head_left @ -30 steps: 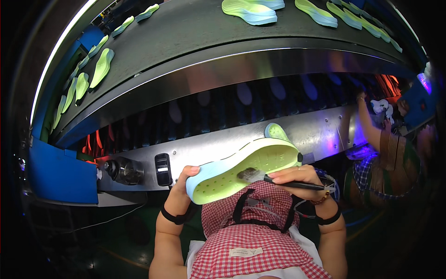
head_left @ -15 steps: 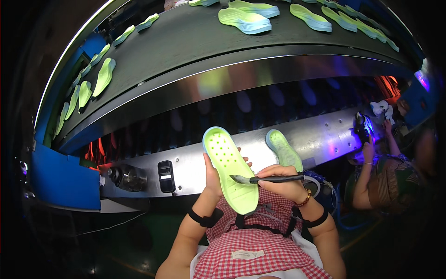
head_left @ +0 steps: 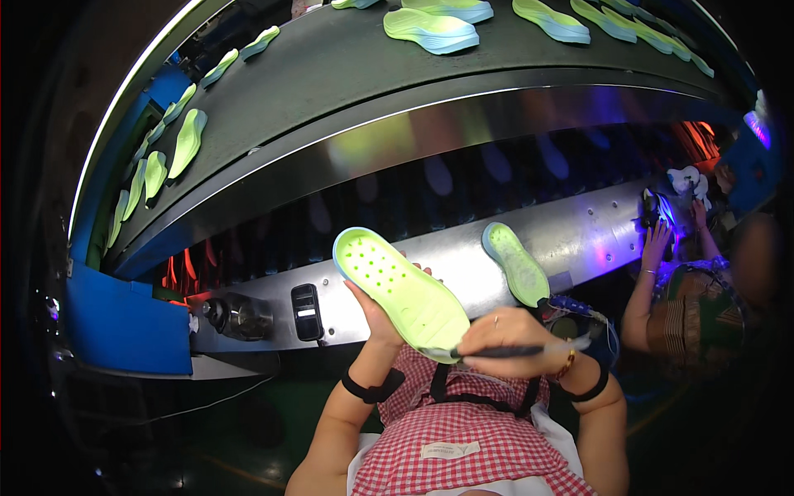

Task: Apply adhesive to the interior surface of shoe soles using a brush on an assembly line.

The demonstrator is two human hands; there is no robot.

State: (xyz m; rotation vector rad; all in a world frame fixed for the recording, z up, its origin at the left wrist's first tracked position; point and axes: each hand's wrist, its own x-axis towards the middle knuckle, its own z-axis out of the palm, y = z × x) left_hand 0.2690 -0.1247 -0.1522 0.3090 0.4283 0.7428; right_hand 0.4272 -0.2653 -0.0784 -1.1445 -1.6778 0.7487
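Sole [head_left: 401, 289] at frame centre, long axis from 10 to 4 o'clock, heel low; pale green, dotted, blue-rimmed. Gripped from beneath by left hand [head_left: 374, 318]. Right hand [head_left: 506, 337] clenched on brush [head_left: 488, 352], touching heel.

Shoe sole [head_left: 403, 289] in the left hand [head_left: 376, 318], before the metal ledge [head_left: 579, 236]. Brush [head_left: 496, 351] in the right hand [head_left: 513, 335], its tip apparently touching the sole's near end. Second sole [head_left: 517, 264] on the ledge, to the right. Conveyor belt [head_left: 331, 74] behind, carrying more soles [head_left: 430, 25].
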